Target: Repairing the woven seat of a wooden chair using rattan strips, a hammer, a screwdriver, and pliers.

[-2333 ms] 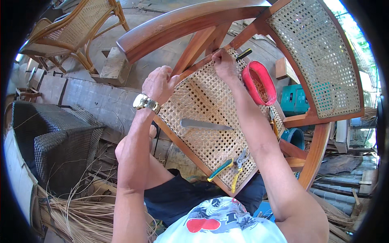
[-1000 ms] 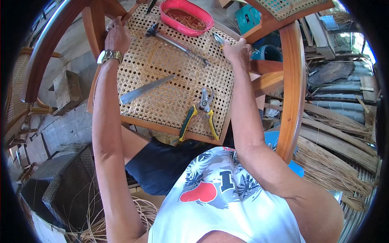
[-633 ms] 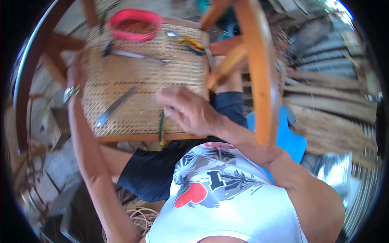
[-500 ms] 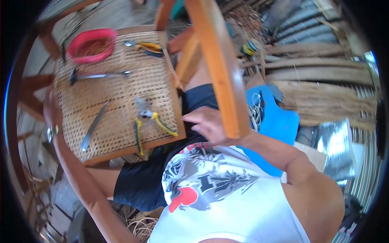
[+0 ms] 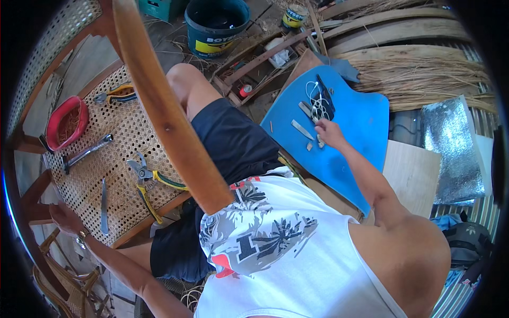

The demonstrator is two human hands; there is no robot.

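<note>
- My right hand (image 5: 330,132) was stretched out to the right, over the blue board (image 5: 366,132) lying on the floor beside me — fingers curled down at a small pale wooden peg (image 5: 319,142) near the board's middle. Whether I had pinched it or only touched it, I could not tell.
- Just left of that hand lay a flat pale sliver (image 5: 302,129), and a little farther off a loop of white cord (image 5: 318,106) with dark tools (image 5: 324,95) across it — the small pieces seemed gathered on the board so they would not get lost in the litter.
- My left hand (image 5: 62,216), watch on the wrist, gripped the near left corner of the woven cane seat (image 5: 114,153), closed around the frame; I judged it was steadying the chair while I leaned away.
- On the seat, as on a tray, rested the yellow-handled pliers (image 5: 147,183), a flat blade (image 5: 104,204), a hammer (image 5: 85,153), a second pair of pliers (image 5: 115,95) at the far edge and a red bowl (image 5: 66,122) to the left.
- The chair's curved wooden arm (image 5: 169,106) crossed above my lap.
- Far off stood a dark bucket (image 5: 217,24) and bundles of cane strands (image 5: 424,79).
</note>
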